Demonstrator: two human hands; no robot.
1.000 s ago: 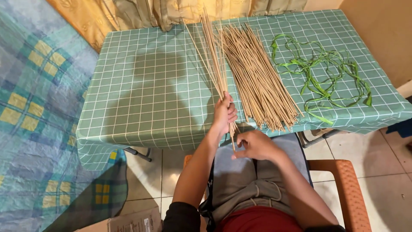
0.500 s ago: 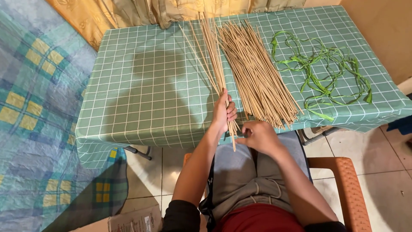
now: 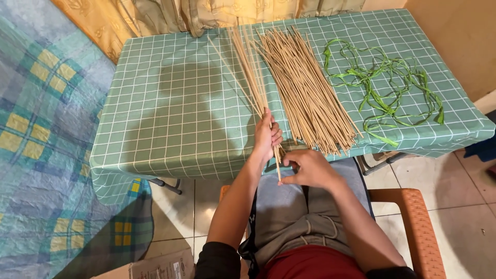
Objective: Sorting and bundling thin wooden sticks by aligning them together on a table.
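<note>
**Both hands on a small bunch of sticks at the counter edge**

From the head camera we see our left hand (image 3: 267,135) closed around a small bunch (image 3: 254,77) of thin pale sticks, gripping it near its lower end at the near edge of the counter (image 3: 175,119). The bunch fans out away from us across the green checked cloth. Our right hand (image 3: 306,168) sits just beside the left, over our lap, fingers pinching the stick ends that poke out below the left hand. Just right of the bunch lies a larger pile (image 3: 310,93) of the same sticks, its near ends reaching the counter edge. Further right, apart from the pile, green strips (image 3: 385,85) lie in loose tangles. We sit on an orange chair (image 3: 421,217); a patterned blanket (image 3: 46,144) lies to our left.
</note>
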